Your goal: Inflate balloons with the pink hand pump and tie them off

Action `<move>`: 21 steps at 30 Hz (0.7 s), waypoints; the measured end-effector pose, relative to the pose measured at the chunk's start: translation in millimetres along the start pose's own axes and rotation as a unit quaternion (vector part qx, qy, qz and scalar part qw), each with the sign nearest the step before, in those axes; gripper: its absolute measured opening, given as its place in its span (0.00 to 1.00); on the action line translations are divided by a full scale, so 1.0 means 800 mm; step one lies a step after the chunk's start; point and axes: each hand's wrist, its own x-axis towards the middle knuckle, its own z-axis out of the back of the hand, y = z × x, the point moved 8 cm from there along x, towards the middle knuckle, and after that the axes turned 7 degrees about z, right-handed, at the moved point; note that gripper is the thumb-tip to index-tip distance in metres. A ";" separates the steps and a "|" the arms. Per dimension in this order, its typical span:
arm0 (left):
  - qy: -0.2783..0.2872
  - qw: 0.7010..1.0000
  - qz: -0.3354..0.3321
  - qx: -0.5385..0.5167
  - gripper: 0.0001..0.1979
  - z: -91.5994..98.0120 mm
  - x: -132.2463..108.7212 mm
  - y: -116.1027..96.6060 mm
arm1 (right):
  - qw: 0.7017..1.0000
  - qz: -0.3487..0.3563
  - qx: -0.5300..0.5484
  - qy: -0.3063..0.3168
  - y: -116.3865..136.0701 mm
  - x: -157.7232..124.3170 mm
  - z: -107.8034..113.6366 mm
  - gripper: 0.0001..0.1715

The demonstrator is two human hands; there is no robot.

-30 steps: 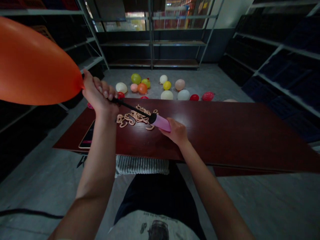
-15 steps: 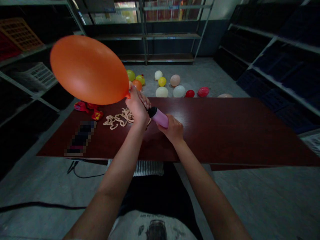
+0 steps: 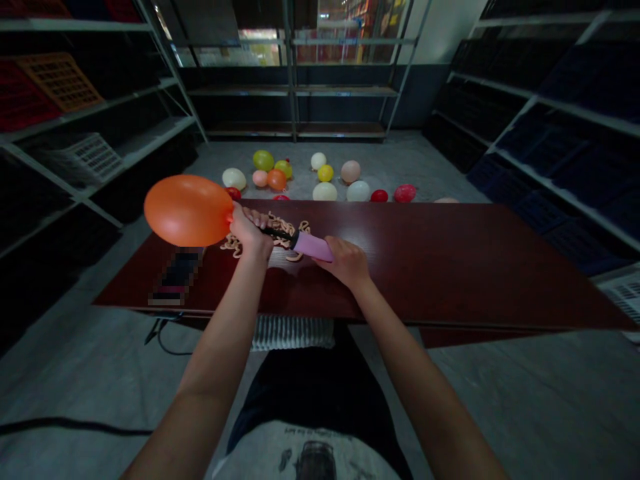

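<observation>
Metal shelving [image 3: 340, 91] spans the far wall of this dim storeroom, balloons [image 3: 325, 192] in yellow, white and red dotting the floor before it. A dark red desk [image 3: 450, 267] stretches in front of a person at work. Over its left side sits an orange balloon [image 3: 190, 210], plump and glossy, on the end of a hand pump [image 3: 313, 247]. A blurred dark slab [image 3: 177, 277] lies on the desk just below. The right hand [image 3: 347, 262] wraps the pump's pink barrel; the left hand [image 3: 250, 227] closes around the balloon's neck and the pump's black end. Beige strands [image 3: 281, 222] tangle beneath. From where I stand, the step looks like inflation, partway through; another stroke would call for a firm pinch at that neck and a straight push along the short black shaft [image 3: 283, 234].
</observation>
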 end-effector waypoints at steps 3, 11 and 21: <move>0.002 1.000 -0.008 -0.005 0.27 0.009 0.005 -0.025 | 1.000 0.012 -0.002 0.002 0.002 0.000 0.000 0.27; 0.010 0.996 -0.080 0.028 0.28 0.017 0.008 -0.110 | 0.999 0.038 0.032 0.001 0.009 0.001 0.001 0.27; 0.083 0.977 -0.183 0.074 0.31 -0.079 -0.041 -0.132 | 0.995 -0.015 0.066 -0.073 -0.011 -0.005 0.006 0.28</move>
